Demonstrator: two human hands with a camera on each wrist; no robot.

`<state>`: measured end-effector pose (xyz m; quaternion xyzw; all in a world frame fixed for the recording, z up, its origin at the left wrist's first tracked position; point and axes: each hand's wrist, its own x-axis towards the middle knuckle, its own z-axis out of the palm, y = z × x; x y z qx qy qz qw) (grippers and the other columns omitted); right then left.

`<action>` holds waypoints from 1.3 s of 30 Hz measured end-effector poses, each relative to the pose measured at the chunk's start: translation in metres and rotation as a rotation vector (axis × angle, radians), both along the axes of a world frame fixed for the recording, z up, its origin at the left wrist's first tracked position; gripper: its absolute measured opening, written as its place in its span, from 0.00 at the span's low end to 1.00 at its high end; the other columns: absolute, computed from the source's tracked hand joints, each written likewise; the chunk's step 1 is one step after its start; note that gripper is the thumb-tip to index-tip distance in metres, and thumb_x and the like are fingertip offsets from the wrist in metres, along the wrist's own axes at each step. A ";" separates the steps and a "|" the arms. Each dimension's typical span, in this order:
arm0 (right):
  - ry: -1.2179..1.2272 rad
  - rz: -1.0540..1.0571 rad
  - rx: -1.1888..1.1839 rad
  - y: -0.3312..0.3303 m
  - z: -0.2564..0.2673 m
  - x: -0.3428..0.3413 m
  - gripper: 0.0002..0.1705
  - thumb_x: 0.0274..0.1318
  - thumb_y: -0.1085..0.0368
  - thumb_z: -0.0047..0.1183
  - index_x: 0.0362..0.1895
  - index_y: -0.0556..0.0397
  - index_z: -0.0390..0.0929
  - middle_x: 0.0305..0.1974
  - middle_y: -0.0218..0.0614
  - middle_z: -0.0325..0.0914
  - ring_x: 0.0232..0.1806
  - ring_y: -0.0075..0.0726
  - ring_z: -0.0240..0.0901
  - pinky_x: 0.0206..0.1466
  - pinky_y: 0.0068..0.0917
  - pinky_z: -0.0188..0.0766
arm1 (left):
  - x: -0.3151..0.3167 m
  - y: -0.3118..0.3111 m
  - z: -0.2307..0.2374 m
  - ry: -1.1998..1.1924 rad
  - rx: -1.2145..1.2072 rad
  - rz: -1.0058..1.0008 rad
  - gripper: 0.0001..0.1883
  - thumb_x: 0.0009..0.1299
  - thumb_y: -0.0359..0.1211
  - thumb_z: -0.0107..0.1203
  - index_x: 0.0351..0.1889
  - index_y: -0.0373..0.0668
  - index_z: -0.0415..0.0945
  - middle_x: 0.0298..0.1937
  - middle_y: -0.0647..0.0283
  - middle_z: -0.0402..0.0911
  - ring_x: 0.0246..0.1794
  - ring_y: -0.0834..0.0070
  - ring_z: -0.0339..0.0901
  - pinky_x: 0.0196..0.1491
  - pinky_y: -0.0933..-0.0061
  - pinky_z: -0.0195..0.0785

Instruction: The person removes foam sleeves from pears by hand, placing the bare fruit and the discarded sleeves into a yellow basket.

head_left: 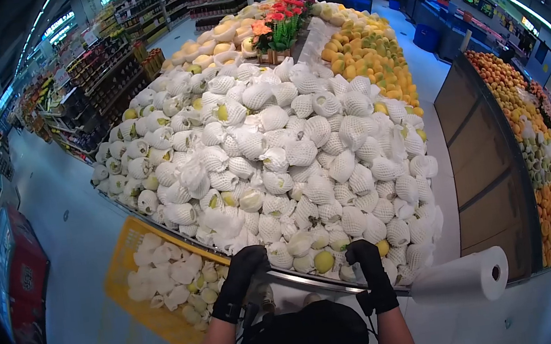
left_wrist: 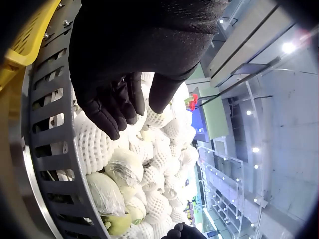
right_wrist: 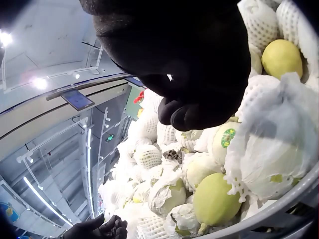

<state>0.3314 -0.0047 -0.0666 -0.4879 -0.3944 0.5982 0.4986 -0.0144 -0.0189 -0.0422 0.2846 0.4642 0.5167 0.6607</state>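
Observation:
Both hands wear black gloves and hover at the near edge of a big heap of pomelos (head_left: 271, 141), most wrapped in white foam netting or film. My left hand (head_left: 248, 267) is over the rim at centre left. In the left wrist view its fingers (left_wrist: 107, 107) bend loosely downward, apart from the thumb, above a netted pomelo (left_wrist: 92, 144); nothing sits between them. My right hand (head_left: 365, 257) is farther right, fingers bent and empty. Close by it lie a bare yellow-green pomelo (right_wrist: 217, 199) and a film-wrapped one (right_wrist: 279, 159).
A yellow crate (head_left: 117, 262) with pomelos and loose netting stands at lower left. The slotted grey rim (left_wrist: 55, 149) borders the heap. A white plastic roll (head_left: 453, 281) lies at the right corner. Yellow mangoes (head_left: 368, 55) and flowers (head_left: 283, 18) are farther back; another fruit stand (head_left: 526, 118) is at right.

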 end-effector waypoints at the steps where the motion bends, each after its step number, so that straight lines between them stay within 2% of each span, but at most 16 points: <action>1: -0.006 -0.009 0.003 0.004 0.003 -0.003 0.14 0.62 0.61 0.45 0.35 0.60 0.76 0.24 0.32 0.74 0.23 0.25 0.69 0.28 0.23 0.67 | -0.004 0.006 -0.004 -0.005 -0.010 0.006 0.13 0.67 0.31 0.57 0.47 0.33 0.75 0.40 0.60 0.80 0.39 0.73 0.79 0.46 0.71 0.74; 6: -0.113 -0.005 0.001 0.040 0.025 -0.029 0.09 0.55 0.70 0.48 0.38 0.61 0.78 0.24 0.35 0.76 0.23 0.27 0.71 0.29 0.23 0.69 | -0.025 0.023 -0.004 -0.011 0.049 0.022 0.13 0.68 0.30 0.55 0.47 0.32 0.74 0.42 0.57 0.80 0.42 0.69 0.79 0.50 0.67 0.74; 9: -0.155 0.033 0.044 0.068 0.044 -0.050 0.09 0.55 0.72 0.47 0.39 0.61 0.77 0.23 0.35 0.75 0.22 0.26 0.70 0.28 0.22 0.67 | -0.038 0.028 -0.004 -0.026 0.046 0.059 0.13 0.68 0.29 0.56 0.47 0.32 0.74 0.42 0.57 0.80 0.42 0.69 0.79 0.49 0.67 0.75; 14: -0.266 0.101 0.069 0.112 0.092 -0.088 0.10 0.60 0.69 0.45 0.42 0.57 0.76 0.20 0.31 0.72 0.18 0.21 0.65 0.23 0.19 0.62 | -0.056 0.032 -0.007 -0.027 0.063 0.109 0.13 0.67 0.28 0.56 0.47 0.32 0.74 0.41 0.57 0.80 0.42 0.69 0.80 0.49 0.67 0.75; 15: -0.295 0.109 0.080 0.120 0.098 -0.095 0.10 0.60 0.68 0.47 0.43 0.55 0.76 0.19 0.30 0.71 0.18 0.19 0.65 0.22 0.19 0.61 | -0.060 0.032 -0.006 -0.033 0.063 0.113 0.13 0.67 0.28 0.56 0.47 0.32 0.74 0.41 0.57 0.80 0.42 0.69 0.80 0.49 0.66 0.75; 18: -0.388 0.162 0.150 0.145 0.113 -0.120 0.09 0.60 0.67 0.48 0.43 0.54 0.77 0.22 0.29 0.73 0.21 0.17 0.65 0.26 0.19 0.63 | -0.069 0.033 -0.003 -0.026 0.097 0.128 0.13 0.67 0.28 0.56 0.47 0.32 0.74 0.42 0.57 0.80 0.42 0.70 0.79 0.48 0.66 0.76; 22: -0.520 0.199 0.335 0.173 0.125 -0.153 0.10 0.58 0.66 0.52 0.44 0.54 0.77 0.25 0.29 0.76 0.26 0.21 0.70 0.32 0.22 0.68 | -0.082 0.037 -0.004 -0.088 0.121 0.168 0.12 0.65 0.24 0.55 0.46 0.32 0.74 0.43 0.56 0.80 0.43 0.71 0.79 0.48 0.68 0.75; 23: -0.637 0.223 0.340 0.180 0.129 -0.161 0.12 0.56 0.67 0.55 0.44 0.55 0.77 0.28 0.30 0.77 0.29 0.23 0.72 0.35 0.23 0.70 | -0.086 0.038 -0.003 -0.099 0.141 0.170 0.12 0.65 0.23 0.55 0.46 0.32 0.74 0.43 0.56 0.80 0.43 0.70 0.79 0.48 0.68 0.75; 26: -0.734 0.240 0.598 0.196 0.141 -0.190 0.14 0.52 0.67 0.57 0.44 0.55 0.77 0.32 0.33 0.78 0.29 0.26 0.73 0.35 0.25 0.71 | -0.093 0.039 0.001 -0.110 0.167 0.185 0.13 0.64 0.22 0.55 0.47 0.31 0.74 0.43 0.56 0.80 0.43 0.70 0.79 0.48 0.68 0.76; 27: -0.779 0.271 0.595 0.202 0.145 -0.198 0.17 0.49 0.68 0.60 0.46 0.55 0.76 0.40 0.38 0.77 0.33 0.33 0.75 0.37 0.27 0.73 | -0.095 0.039 0.002 -0.110 0.169 0.192 0.13 0.64 0.22 0.55 0.47 0.31 0.74 0.43 0.55 0.80 0.44 0.70 0.79 0.48 0.68 0.76; 30: -0.849 0.272 0.794 0.229 0.145 -0.219 0.27 0.45 0.66 0.64 0.52 0.55 0.71 0.47 0.44 0.74 0.43 0.44 0.74 0.44 0.34 0.73 | -0.102 0.037 0.005 -0.082 0.171 0.212 0.13 0.64 0.22 0.53 0.47 0.30 0.73 0.43 0.55 0.80 0.44 0.70 0.79 0.48 0.69 0.76; 33: -1.098 0.217 0.798 0.254 0.156 -0.241 0.40 0.38 0.62 0.69 0.58 0.55 0.65 0.51 0.51 0.69 0.52 0.54 0.69 0.52 0.41 0.70 | -0.110 0.034 0.006 0.051 0.221 0.213 0.13 0.64 0.23 0.51 0.47 0.29 0.73 0.44 0.55 0.79 0.44 0.70 0.79 0.49 0.71 0.75; 34: -1.062 0.232 0.787 0.268 0.156 -0.247 0.48 0.35 0.59 0.71 0.61 0.56 0.60 0.51 0.54 0.68 0.53 0.59 0.67 0.55 0.46 0.67 | -0.111 0.033 0.008 0.023 0.212 0.219 0.13 0.65 0.24 0.51 0.47 0.29 0.73 0.44 0.55 0.79 0.44 0.70 0.79 0.49 0.71 0.75; 36: -1.212 0.220 0.750 0.289 0.161 -0.264 0.48 0.35 0.59 0.70 0.62 0.57 0.60 0.54 0.54 0.68 0.55 0.55 0.67 0.57 0.43 0.67 | -0.113 0.031 0.011 -0.029 0.192 0.232 0.13 0.66 0.26 0.50 0.46 0.29 0.73 0.44 0.55 0.79 0.44 0.70 0.79 0.50 0.72 0.75; 39: -1.322 0.232 0.754 0.316 0.171 -0.289 0.50 0.35 0.58 0.70 0.64 0.56 0.58 0.57 0.55 0.66 0.58 0.57 0.65 0.59 0.45 0.65 | -0.115 0.028 0.004 -0.039 0.185 0.251 0.13 0.67 0.28 0.49 0.45 0.29 0.74 0.44 0.56 0.78 0.44 0.71 0.79 0.50 0.73 0.74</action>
